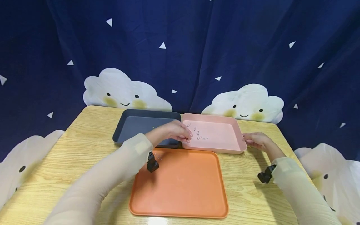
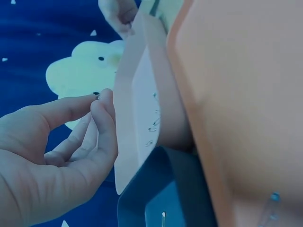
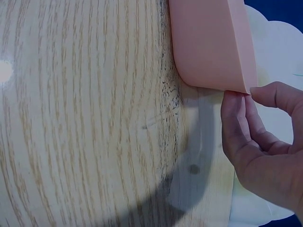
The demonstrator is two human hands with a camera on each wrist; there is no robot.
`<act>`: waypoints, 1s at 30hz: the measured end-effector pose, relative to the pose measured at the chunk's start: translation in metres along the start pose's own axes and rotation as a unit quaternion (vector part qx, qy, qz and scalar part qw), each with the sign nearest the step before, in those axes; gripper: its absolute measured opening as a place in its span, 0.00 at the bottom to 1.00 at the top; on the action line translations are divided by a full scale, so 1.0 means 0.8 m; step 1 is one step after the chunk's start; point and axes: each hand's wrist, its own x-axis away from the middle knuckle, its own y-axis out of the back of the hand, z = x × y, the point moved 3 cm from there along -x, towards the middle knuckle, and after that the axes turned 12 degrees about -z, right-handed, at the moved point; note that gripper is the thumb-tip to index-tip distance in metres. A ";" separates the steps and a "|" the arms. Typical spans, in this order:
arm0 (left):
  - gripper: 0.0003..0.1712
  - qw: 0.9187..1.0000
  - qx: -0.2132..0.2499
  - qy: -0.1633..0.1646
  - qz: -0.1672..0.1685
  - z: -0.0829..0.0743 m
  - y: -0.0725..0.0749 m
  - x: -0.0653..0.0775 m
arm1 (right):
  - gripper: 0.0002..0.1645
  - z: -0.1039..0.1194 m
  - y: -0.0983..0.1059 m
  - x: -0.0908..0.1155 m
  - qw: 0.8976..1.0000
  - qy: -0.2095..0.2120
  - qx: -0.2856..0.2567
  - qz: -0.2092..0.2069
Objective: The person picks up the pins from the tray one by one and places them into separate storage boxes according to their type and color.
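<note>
My left hand (image 1: 178,131) reaches over the left side of the pink tray (image 1: 216,148). In the left wrist view, its thumb and forefinger pinch a small shiny safety pin (image 2: 98,97), mostly hidden by the fingertips. Several metal safety pins (image 1: 197,135) lie scattered on the pink tray's floor. At that tray's right end is my right hand (image 1: 257,139). The right wrist view shows its thumb at the rim and its fingers against the outer wall, holding the tray (image 3: 213,47) by its edge.
A dark grey tray (image 1: 140,113) stands left of the pink one, partly behind my left arm, with a small pin (image 2: 164,218) inside. Nearer me lies a flat orange tray (image 1: 180,184), with a safety pin (image 2: 272,208) at its far left. All rest on a wooden table (image 1: 92,134).
</note>
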 end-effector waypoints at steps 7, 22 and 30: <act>0.13 0.999 -0.033 0.021 -0.007 -0.031 -0.008 -0.029 | 0.40 0.000 0.002 0.000 1.000 -0.005 -0.001 -0.001; 0.05 0.967 -0.238 0.064 -0.058 -0.089 -0.027 -0.056 | 0.38 0.000 0.003 0.001 1.000 0.009 0.001 0.013; 0.04 0.878 -0.472 0.049 -0.055 -0.087 -0.052 -0.078 | 0.39 0.000 0.002 0.000 1.000 0.009 -0.012 0.019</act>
